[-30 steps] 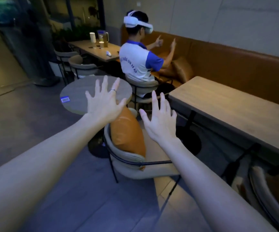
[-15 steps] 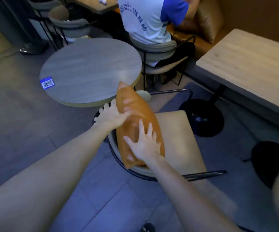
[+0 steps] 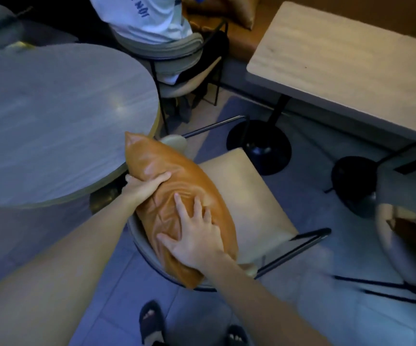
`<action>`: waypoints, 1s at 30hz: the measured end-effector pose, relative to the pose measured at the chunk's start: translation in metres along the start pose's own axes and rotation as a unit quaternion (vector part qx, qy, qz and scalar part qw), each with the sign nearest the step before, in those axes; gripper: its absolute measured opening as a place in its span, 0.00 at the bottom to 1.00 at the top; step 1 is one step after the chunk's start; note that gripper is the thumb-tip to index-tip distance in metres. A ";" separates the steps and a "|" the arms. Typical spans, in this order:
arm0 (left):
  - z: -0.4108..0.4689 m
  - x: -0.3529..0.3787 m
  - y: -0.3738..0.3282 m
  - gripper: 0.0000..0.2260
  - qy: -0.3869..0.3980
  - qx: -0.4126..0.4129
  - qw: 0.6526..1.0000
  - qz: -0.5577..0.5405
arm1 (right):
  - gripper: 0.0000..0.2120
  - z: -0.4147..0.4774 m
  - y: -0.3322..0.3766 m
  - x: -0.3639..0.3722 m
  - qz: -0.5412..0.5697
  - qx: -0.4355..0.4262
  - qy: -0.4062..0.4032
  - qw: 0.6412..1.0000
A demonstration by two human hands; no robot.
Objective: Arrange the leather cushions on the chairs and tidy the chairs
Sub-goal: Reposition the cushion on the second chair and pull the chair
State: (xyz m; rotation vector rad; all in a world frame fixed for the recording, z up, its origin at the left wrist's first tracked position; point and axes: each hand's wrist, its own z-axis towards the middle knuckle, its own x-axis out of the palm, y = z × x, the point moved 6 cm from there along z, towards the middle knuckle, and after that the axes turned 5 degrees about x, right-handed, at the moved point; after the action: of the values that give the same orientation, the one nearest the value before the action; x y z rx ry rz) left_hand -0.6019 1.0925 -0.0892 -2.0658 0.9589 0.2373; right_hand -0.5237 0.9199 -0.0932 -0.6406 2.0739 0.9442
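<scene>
Leather, tan and creased, covers the cushion [image 3: 177, 208] that stands on edge against the curved backrest of the beige chair [image 3: 246, 203] in the middle of the view. The left hand [image 3: 144, 186] grips its upper edge at about ten o'clock from the seat's middle, fingers [image 3: 160, 177] curled over the top and closed on the leather. The right hand [image 3: 197, 236] lies flat on the cushion's face, fingers spread wide and pressing in, so the leather dimples around them; it presses rather than grasps.

As a judgement, this cushion is nearly placed: it is already on the chair and upright against the back, and what remains is to plump or square it. The chair itself sits askew between the round surface [image 3: 52, 116] at nine o'clock and the rectangular surface [image 3: 351, 63] at two o'clock, so it probably needs straightening or tucking in. At three o'clock another chair [image 3: 401, 221] shows at the frame's edge, too cut off to tell whether its cushion is in order. A seated person [image 3: 149, 21] occupies a chair at twelve o'clock.
</scene>
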 end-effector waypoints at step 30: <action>0.028 0.001 0.011 0.64 0.100 0.090 0.987 0.085 | 0.26 -0.129 0.000 0.079 0.443 0.287 -0.444 0.724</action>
State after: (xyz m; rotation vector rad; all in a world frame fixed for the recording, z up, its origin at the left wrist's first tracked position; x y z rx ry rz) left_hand -0.6048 1.1086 -0.1142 -1.8681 1.2353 0.0297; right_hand -0.6257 0.8079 -0.0991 1.0699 1.5122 0.7430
